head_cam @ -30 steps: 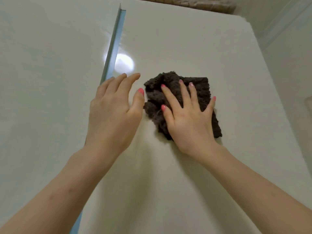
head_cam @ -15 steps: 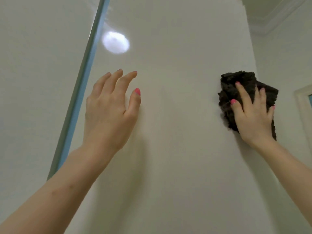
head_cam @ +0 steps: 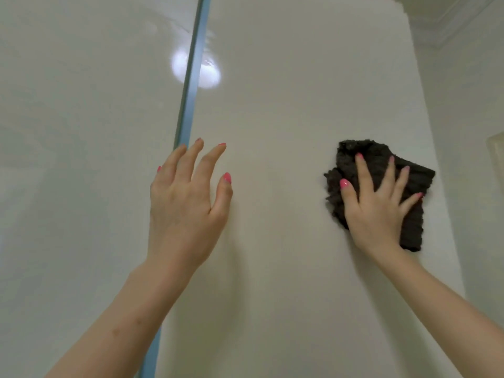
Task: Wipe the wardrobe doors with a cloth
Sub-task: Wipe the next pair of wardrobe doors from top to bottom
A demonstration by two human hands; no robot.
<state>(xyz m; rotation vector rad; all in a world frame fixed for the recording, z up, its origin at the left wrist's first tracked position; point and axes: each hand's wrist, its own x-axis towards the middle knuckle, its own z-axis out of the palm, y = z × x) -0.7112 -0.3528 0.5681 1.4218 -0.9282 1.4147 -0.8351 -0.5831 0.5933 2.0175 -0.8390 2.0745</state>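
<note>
A glossy off-white wardrobe door [head_cam: 286,105] fills the middle of the view. A dark brown fluffy cloth [head_cam: 409,175] lies flat against its right side, near the door's right edge. My right hand [head_cam: 373,208] presses on the cloth with fingers spread. My left hand [head_cam: 185,200] is raised in front of the door's left part, fingers apart, holding nothing. A second pale door [head_cam: 81,159] lies left of a blue-grey vertical strip [head_cam: 191,85].
A bright lamp reflection [head_cam: 210,75] shows on the door beside the strip. A white wall [head_cam: 469,118] stands right of the wardrobe, with ceiling moulding [head_cam: 450,25] above and a pale frame [head_cam: 495,154] at the right edge.
My right hand slid the cloth from the door's middle to its right side, then slightly lower. My left hand stayed near the strip and spread its fingers. The view tilted.
</note>
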